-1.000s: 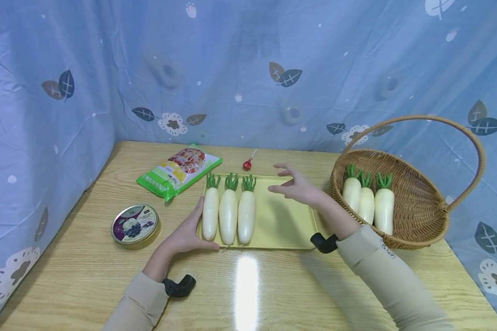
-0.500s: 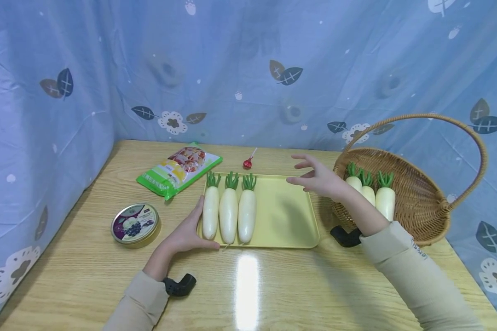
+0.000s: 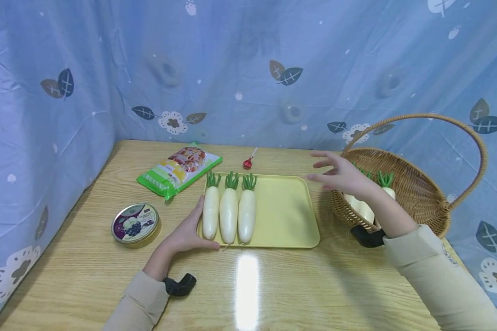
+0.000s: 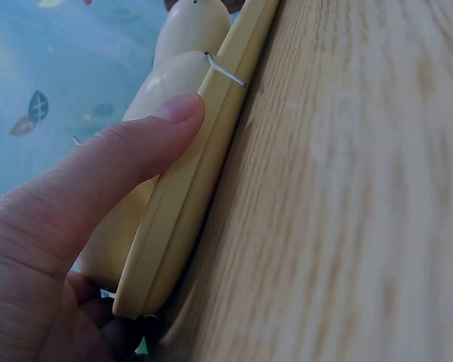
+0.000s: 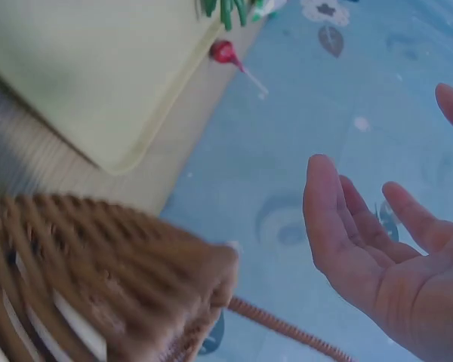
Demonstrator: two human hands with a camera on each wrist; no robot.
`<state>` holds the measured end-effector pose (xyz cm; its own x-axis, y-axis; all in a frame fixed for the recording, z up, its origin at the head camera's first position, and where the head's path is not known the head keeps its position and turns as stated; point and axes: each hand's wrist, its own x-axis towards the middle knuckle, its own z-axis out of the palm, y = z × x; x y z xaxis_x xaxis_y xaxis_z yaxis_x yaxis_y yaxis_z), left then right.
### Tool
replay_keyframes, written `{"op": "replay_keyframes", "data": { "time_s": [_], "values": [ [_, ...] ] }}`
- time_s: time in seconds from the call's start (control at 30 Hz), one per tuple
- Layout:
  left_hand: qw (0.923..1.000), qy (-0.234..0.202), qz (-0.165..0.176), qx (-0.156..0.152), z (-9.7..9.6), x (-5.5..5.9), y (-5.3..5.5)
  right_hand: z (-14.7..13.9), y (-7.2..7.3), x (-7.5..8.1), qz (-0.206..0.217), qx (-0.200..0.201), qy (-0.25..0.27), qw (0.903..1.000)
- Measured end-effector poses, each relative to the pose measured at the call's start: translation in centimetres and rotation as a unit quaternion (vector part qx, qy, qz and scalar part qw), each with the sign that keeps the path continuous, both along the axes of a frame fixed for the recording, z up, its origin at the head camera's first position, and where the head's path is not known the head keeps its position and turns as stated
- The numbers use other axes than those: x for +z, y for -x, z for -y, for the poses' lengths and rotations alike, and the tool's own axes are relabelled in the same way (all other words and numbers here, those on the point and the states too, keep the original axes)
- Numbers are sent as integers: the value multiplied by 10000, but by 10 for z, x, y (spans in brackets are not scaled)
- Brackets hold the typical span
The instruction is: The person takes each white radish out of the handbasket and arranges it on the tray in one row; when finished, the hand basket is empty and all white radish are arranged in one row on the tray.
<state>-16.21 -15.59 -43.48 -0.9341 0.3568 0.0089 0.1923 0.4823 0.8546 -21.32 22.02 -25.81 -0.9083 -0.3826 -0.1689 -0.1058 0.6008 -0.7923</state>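
Note:
My left hand (image 3: 185, 233) grips the near left corner of a yellow tray (image 3: 286, 214). In the left wrist view its thumb (image 4: 155, 132) lies against the tray's rim, with the fingers partly hidden round the corner. Three white radishes with green tops lie side by side on the tray's left half: a left radish (image 3: 210, 214), a middle radish (image 3: 228, 216) and a right radish (image 3: 246, 216). My right hand (image 3: 348, 177) hovers in front of the wicker basket (image 3: 422, 202), fingers apart and holding nothing. Behind that hand and forearm, more radishes (image 3: 366, 211) in the basket are partly covered.
A green food packet (image 3: 180, 170) lies behind the tray on the left. A round tin (image 3: 135, 224) stands left of my left hand. One red lollipop (image 3: 247, 163) lies behind the tray. The basket's tall handle (image 3: 430, 116) arches above it. Blue curtain (image 3: 240, 69) encloses the table.
My right hand has moved right, from above the tray to the basket, and now covers part of the radishes there. My left hand and the tray have stayed in place.

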Motion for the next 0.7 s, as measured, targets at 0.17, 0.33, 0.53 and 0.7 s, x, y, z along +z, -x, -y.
{"op": "replay_keyframes", "data": {
  "time_s": [0.17, 0.33, 0.53, 0.7],
  "values": [
    [10000, -52, -26, -28, 1, -2, 0, -12, 0, 5, -40, -80, -220, 9997],
    [10000, -16, -20, -47, 1, -2, 0, -23, -3, 11, -34, -129, -335, 9993],
    [10000, 19, -23, -35, 1, -2, 0, -38, -4, 15, -94, -197, -482, 9986],
    [10000, 17, -38, -35, 1, -3, 1, -52, 0, 17, -118, -419, -801, 9958]
  ]
}}
